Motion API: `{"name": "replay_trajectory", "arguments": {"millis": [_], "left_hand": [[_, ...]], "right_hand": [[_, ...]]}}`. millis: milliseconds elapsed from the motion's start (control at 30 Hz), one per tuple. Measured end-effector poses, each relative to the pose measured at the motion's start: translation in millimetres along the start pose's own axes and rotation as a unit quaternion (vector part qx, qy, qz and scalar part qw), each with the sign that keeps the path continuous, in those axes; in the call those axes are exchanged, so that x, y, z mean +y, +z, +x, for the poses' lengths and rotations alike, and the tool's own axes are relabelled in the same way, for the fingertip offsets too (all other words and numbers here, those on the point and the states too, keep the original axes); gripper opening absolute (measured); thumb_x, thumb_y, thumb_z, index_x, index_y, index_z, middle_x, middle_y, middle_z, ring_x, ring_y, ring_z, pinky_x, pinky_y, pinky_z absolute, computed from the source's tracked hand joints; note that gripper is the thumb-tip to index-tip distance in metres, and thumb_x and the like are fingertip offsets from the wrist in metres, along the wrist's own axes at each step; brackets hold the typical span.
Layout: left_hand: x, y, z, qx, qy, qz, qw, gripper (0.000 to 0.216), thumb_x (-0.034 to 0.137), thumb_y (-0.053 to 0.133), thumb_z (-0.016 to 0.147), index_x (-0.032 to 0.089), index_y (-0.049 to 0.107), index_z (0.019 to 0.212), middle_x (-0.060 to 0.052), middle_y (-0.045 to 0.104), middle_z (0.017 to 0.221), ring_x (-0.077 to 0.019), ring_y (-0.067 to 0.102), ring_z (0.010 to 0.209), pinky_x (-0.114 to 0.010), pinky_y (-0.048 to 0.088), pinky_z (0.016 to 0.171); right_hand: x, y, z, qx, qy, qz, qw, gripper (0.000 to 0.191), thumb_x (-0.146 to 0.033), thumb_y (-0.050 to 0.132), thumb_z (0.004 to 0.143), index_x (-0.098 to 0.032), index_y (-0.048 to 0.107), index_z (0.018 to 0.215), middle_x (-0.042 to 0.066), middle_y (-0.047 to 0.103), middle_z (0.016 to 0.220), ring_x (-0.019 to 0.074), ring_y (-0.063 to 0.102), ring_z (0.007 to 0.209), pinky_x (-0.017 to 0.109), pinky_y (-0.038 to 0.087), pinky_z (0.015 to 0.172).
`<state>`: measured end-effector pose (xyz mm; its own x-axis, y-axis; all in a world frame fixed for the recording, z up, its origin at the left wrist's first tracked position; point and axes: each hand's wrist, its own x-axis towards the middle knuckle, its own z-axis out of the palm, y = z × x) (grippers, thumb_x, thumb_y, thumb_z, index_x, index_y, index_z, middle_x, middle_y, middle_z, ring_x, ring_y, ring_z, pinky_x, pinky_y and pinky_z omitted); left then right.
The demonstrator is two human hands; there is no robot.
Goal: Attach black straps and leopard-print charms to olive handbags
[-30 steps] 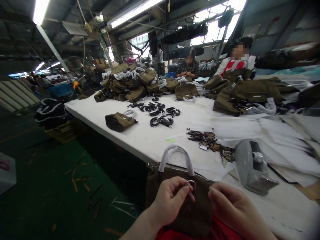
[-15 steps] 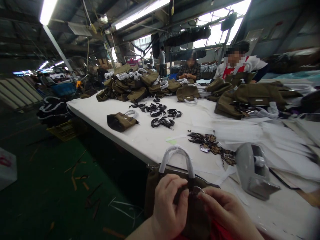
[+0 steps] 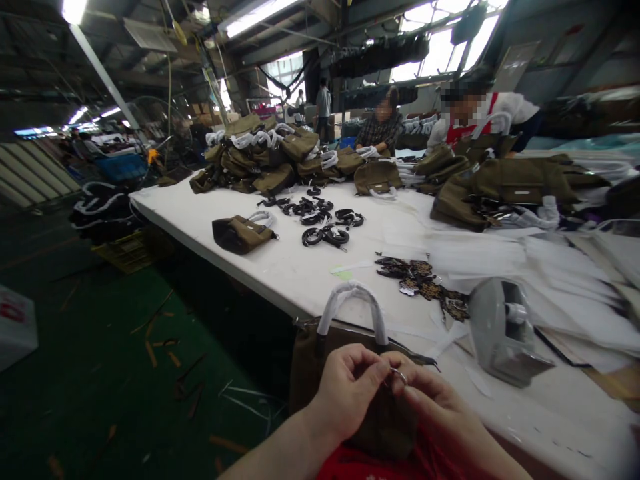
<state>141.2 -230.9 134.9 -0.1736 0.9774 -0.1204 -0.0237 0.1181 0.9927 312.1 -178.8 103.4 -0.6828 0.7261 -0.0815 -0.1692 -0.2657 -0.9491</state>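
Observation:
An olive-brown handbag (image 3: 310, 363) stands at the near table edge in front of me, its arched handle (image 3: 353, 290) wrapped in white. Over the bag's front, my left hand (image 3: 350, 387) is closed in a pinch, its fingertips meeting those of my right hand (image 3: 425, 387). My right hand pinches a small metal ring (image 3: 399, 375). What my left fingertips hold beside the ring is hidden. Several patterned hanging pieces (image 3: 425, 283) lie on the table beyond the bag, left of a grey tape dispenser (image 3: 507, 330).
Coiled black straps (image 3: 325, 235) and another olive bag (image 3: 243, 233) lie on the white table (image 3: 280, 270). Olive bags (image 3: 270, 157) are heaped at the back. White sheets (image 3: 490, 263) spread at right. Two people (image 3: 380, 130) are across the table. A yellow crate (image 3: 125, 253) stands on the floor.
My two hands have come together, so the left fingertips now touch the right ones at the ring. The handbag stays about where it was. The person at right has leaned slightly.

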Motion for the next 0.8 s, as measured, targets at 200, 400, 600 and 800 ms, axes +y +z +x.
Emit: {"name": "replay_trajectory", "arguments": {"millis": [200, 400, 600, 800], "left_hand": [[5.9, -4.0, 1.2, -0.017, 0.053, 0.057, 0.997, 0.028, 0.038, 0.068, 0.081, 0.013, 0.067, 0.069, -0.002, 0.060, 0.068, -0.0110, 0.055, 0.062, -0.022, 0.041, 0.055], [-2.8, 1.3, 4.0, -0.086, -0.041, -0.131, 0.987, 0.036, 0.049, 0.068, 0.080, 0.016, 0.055, 0.076, 0.004, 0.057, 0.049, -0.0092, 0.051, 0.037, -0.020, 0.040, 0.038], [-10.0, 7.1, 4.6, -0.086, -0.034, -0.165, 0.982, 0.034, 0.047, 0.067, 0.082, 0.016, 0.054, 0.076, 0.001, 0.061, 0.051, -0.0120, 0.057, 0.040, -0.024, 0.047, 0.042], [-16.8, 0.2, 12.9, -0.070, 0.009, -0.004, 0.998, 0.035, 0.050, 0.058, 0.087, 0.016, 0.060, 0.077, -0.002, 0.064, 0.062, -0.0142, 0.060, 0.052, -0.027, 0.048, 0.052]], "right_hand": [[14.7, -1.3, -0.4, 0.007, 0.063, 0.067, 0.996, 0.026, -0.045, 0.069, 0.085, -0.021, 0.067, 0.077, 0.000, 0.062, 0.077, 0.0138, 0.057, 0.070, 0.026, 0.046, 0.064], [3.7, 14.0, -3.5, -0.004, 0.151, 0.213, 0.965, 0.027, -0.046, 0.070, 0.083, -0.021, 0.061, 0.080, 0.002, 0.071, 0.077, 0.0149, 0.066, 0.067, 0.023, 0.048, 0.059], [2.4, 19.9, -2.2, 0.034, 0.143, 0.239, 0.960, 0.027, -0.041, 0.075, 0.080, -0.019, 0.060, 0.076, 0.002, 0.069, 0.072, 0.0105, 0.061, 0.060, 0.018, 0.046, 0.056], [10.0, 15.3, -5.0, 0.030, 0.138, 0.248, 0.958, 0.023, -0.037, 0.071, 0.083, -0.017, 0.063, 0.076, 0.003, 0.069, 0.073, 0.0098, 0.061, 0.063, 0.017, 0.045, 0.058]]}}
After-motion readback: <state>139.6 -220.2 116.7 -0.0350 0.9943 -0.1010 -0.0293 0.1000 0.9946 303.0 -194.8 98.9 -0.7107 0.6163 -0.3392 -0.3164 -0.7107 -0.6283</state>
